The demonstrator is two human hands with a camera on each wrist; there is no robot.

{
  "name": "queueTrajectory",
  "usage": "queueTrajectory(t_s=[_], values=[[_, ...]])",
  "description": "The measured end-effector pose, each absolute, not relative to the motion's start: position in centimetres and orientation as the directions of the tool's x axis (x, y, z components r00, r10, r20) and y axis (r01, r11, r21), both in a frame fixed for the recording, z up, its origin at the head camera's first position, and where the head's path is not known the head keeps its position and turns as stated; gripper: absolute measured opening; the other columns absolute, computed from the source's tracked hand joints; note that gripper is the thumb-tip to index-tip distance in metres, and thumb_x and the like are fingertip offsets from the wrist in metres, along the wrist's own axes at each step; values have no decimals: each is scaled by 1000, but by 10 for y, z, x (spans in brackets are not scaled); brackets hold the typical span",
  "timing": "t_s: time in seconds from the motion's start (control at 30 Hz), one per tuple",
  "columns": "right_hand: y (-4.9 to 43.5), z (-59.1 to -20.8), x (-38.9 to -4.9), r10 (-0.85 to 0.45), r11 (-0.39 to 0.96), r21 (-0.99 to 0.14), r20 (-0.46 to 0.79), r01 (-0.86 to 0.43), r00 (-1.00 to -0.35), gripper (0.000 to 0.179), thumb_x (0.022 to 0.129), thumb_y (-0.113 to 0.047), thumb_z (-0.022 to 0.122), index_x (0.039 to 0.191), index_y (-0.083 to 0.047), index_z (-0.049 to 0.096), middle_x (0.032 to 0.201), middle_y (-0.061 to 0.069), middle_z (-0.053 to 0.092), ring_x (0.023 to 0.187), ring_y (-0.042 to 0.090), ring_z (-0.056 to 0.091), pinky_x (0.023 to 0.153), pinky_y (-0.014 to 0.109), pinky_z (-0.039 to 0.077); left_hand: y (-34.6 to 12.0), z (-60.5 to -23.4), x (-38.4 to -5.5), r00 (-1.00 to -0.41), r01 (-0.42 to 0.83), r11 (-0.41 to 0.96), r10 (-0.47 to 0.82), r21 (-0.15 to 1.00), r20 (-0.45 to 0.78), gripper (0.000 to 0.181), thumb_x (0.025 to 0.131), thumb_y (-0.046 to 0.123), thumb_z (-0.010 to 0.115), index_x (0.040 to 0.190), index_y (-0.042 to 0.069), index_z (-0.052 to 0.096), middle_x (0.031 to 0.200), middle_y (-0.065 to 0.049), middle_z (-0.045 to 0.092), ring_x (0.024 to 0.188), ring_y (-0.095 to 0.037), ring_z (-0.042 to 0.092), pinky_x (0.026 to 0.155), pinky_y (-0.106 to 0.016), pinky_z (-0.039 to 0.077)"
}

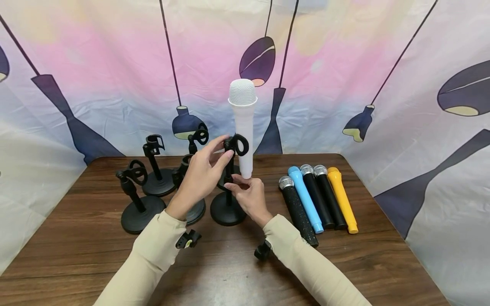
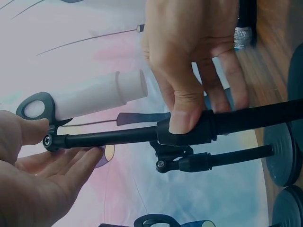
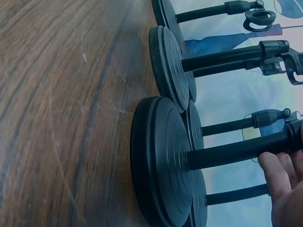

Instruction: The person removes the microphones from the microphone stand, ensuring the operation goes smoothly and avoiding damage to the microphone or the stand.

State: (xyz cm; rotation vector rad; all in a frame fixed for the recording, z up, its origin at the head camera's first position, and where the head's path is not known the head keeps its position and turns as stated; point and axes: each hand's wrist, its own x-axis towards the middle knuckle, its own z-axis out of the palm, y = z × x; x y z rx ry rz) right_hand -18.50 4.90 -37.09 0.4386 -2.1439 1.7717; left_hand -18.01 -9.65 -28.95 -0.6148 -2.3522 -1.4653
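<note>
A white microphone (image 1: 245, 123) stands upright, mesh head at the top, in the clip (image 1: 242, 145) of a black desktop microphone stand (image 1: 228, 211). My left hand (image 1: 202, 173) pinches the top of this stand at the clip joint, thumb in front and fingers behind. Lower down, my right hand (image 1: 250, 198) grips the stand's collar (image 2: 204, 128) between thumb and fingers, just under the microphone's tail. In the left wrist view, the microphone's tail end (image 2: 131, 85) sticks out past the clip. The right wrist view shows the stand's round base (image 3: 163, 163) flat on the table.
Several more black stands, such as one at the left (image 1: 142, 212), are grouped at left and behind. To the right lie several microphones side by side: speckled black (image 1: 299, 212), blue (image 1: 306, 199), two black, and yellow (image 1: 342, 199). A patterned cloth (image 1: 214, 55) hangs behind the wooden table (image 1: 229, 272).
</note>
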Motion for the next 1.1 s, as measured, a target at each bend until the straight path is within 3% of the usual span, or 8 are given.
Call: queueTrajectory(t_s=[0.17,0.23,0.33,0.43,0.53,0.63,0.83,1.1], values=[[44,-372,-185,-57,188,-874,446,-448,-893,25,87,2,78,108,15,72,97,27,73,76,38,72,65,18,52,-98,-285,-185,-850,523,416,186,744,493,42,106,23,57,147,10,53,136,-14,63,114,-29,67,93,-45,53],[43,-381,-191,-60,187,-876,442,-445,-895,27,87,1,79,110,13,72,99,26,73,78,39,72,66,20,54,-99,-285,-187,-842,533,423,175,733,511,39,106,22,58,143,9,57,127,-13,69,103,-27,71,82,-43,54],[43,-395,-201,-57,188,-873,448,-450,-892,28,87,-2,80,111,10,73,105,24,73,83,37,73,71,28,58,-102,-288,-192,-829,549,429,165,718,535,35,105,21,59,137,7,63,113,-11,74,88,-23,71,70,-38,49],[47,-398,-203,-66,179,-881,434,-439,-898,30,87,-7,81,113,6,74,110,20,73,88,32,73,77,37,59,-104,-290,-198,-818,564,423,173,709,548,33,104,21,61,133,7,65,103,-8,76,83,-21,69,67,-37,44],[51,-397,-204,-93,173,-902,385,-396,-918,32,89,-12,81,116,3,75,113,15,74,95,27,72,83,37,57,-105,-291,-201,-809,579,416,186,702,557,34,103,22,63,133,7,65,100,-8,77,84,-20,69,68,-35,44],[58,-390,-202,-138,153,-938,292,-312,-946,35,89,-11,81,120,2,72,116,15,72,103,27,70,88,37,56,-105,-291,-202,-809,581,410,193,703,556,34,103,22,63,134,7,65,99,-9,77,70,-21,63,62,-34,42],[79,-369,-199,-204,138,-985,73,-103,-976,61,83,-13,86,136,-4,58,129,15,63,121,33,63,95,43,53,-106,-291,-202,-809,579,420,189,699,556,35,102,23,64,134,9,66,97,-9,77,51,-21,48,52,-31,38],[105,-316,-203,-219,120,-968,192,-221,-957,72,85,-11,83,147,-1,48,138,15,58,126,30,58,104,42,47,-106,-293,-201,-799,587,426,167,688,578,32,101,22,65,131,10,68,94,-5,78,49,-19,49,51,-30,39]])
